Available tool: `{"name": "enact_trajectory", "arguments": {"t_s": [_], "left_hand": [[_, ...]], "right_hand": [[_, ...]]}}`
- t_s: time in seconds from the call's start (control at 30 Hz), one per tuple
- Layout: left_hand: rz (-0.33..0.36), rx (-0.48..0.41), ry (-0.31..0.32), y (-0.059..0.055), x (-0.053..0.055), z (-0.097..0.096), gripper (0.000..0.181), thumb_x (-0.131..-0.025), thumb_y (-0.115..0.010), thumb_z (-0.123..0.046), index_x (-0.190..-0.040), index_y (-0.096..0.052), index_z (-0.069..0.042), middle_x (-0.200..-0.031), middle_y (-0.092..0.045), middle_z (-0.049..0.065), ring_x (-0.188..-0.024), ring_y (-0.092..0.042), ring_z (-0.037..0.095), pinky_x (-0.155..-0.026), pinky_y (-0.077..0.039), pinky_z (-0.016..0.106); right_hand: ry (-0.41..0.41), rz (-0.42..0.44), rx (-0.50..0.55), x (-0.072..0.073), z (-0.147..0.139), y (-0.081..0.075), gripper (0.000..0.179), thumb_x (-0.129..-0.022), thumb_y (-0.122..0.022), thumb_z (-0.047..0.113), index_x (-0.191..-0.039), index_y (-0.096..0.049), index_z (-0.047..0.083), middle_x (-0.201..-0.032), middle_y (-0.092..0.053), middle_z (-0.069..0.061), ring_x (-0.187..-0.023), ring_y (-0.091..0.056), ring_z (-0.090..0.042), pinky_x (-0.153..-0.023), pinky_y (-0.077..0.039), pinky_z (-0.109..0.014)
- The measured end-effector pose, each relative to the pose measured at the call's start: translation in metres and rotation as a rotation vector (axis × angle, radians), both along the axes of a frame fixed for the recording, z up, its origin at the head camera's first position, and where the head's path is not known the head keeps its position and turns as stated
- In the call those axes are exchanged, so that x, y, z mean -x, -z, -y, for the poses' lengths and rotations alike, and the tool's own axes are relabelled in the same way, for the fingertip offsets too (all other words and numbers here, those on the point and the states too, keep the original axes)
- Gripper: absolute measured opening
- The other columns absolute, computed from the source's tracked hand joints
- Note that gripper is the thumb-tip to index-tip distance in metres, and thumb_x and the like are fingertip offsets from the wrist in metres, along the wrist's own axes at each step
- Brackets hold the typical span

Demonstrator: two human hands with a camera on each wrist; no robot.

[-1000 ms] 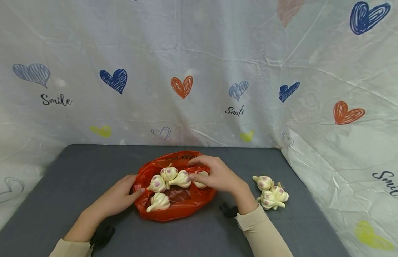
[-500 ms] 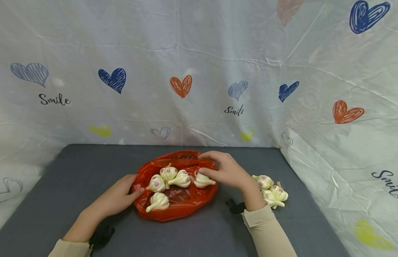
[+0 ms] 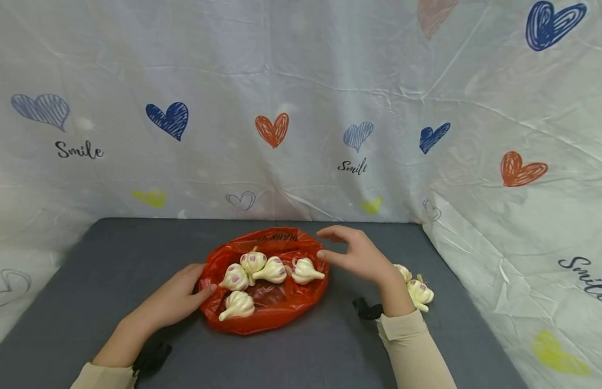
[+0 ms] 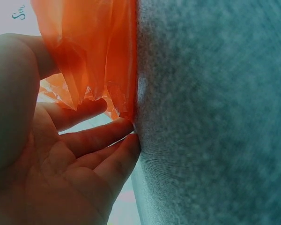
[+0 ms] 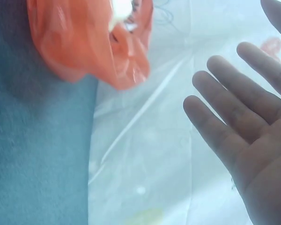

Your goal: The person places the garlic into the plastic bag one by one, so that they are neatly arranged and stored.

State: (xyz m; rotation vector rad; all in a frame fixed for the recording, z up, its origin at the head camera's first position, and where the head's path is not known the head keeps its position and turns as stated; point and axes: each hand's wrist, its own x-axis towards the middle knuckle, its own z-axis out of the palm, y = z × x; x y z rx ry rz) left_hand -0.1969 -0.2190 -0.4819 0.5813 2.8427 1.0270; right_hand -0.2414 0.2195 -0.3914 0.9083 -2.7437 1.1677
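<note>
A red plastic bag lies with its mouth spread wide on the grey table, several garlic bulbs in it. One garlic bulb sits at the bag's right side, its stem pointing right. My left hand holds the bag's left rim, thumb over the edge and fingers outside; in the left wrist view the bag's plastic hangs between thumb and fingers. Over the right rim is my right hand, with nothing in it. Its fingers are spread apart in the right wrist view.
More garlic bulbs lie on the table to the right, partly hidden behind the right wrist. A white cloth printed with hearts hangs behind the table and along its right side.
My right hand has let go of a garlic bulb at the bag's right side and moved right, away from it. My left hand has stayed at the left rim.
</note>
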Motion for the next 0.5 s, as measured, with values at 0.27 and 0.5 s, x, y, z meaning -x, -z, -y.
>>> {"name": "enact_trajectory", "arguments": {"t_s": [0.27, 0.5], "left_hand": [[0.013, 0.004, 0.003, 0.0, 0.001, 0.0, 0.067, -0.111, -0.066, -0.044, -0.154, -0.053, 0.006, -0.151, -0.057, 0.027, -0.138, -0.056, 0.048, -0.109, -0.05, 0.066], [-0.007, 0.006, 0.004, -0.001, 0.0, 0.0, 0.066, -0.11, -0.069, -0.042, -0.153, -0.054, 0.007, -0.149, -0.058, 0.027, -0.137, -0.057, 0.048, -0.11, -0.05, 0.067]], "right_hand": [[0.092, 0.031, 0.008, 0.0, -0.023, -0.004, 0.047, -0.1, -0.083, 0.043, -0.142, -0.071, 0.026, -0.144, -0.068, 0.005, -0.135, -0.063, -0.031, -0.111, -0.052, -0.059], [0.147, 0.09, 0.029, 0.001, -0.039, -0.002, 0.047, -0.098, -0.084, 0.044, -0.141, -0.071, 0.029, -0.146, -0.067, 0.004, -0.137, -0.062, -0.03, -0.111, -0.051, -0.059]]}}
